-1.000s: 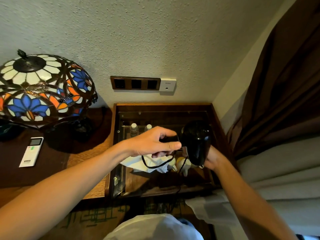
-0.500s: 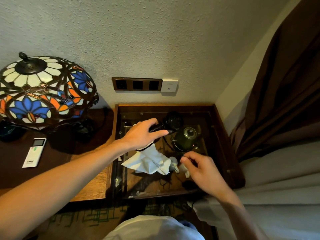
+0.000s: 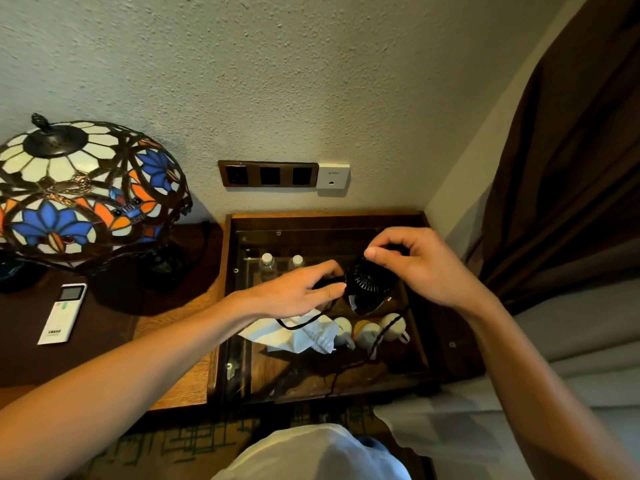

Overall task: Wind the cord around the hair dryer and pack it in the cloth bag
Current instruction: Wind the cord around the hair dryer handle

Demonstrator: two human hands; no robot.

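The black hair dryer (image 3: 369,289) hangs over the glass-topped cabinet with its round rear grille turned toward me. My left hand (image 3: 294,294) grips its handle from the left. My right hand (image 3: 424,268) is above and to the right of the dryer, its thumb and fingers pinched on the black cord (image 3: 379,337) at the dryer's top. The cord loops under my left hand and trails down past the cabinet's front edge. The white cloth bag (image 3: 294,336) lies crumpled on the glass, just below the dryer.
The wooden cabinet (image 3: 221,306) holds two water bottles (image 3: 268,266) and pale cups (image 3: 367,332) under its glass. At the left are a stained-glass lamp (image 3: 79,195) and a white remote (image 3: 62,313). Wall sockets (image 3: 268,174) are behind, a brown curtain (image 3: 571,168) at right.
My right hand rose from the cabinet's front to above the dryer and pinched the cord. The dryer moved right and turned its grille toward me. My left hand kept hold of the handle.
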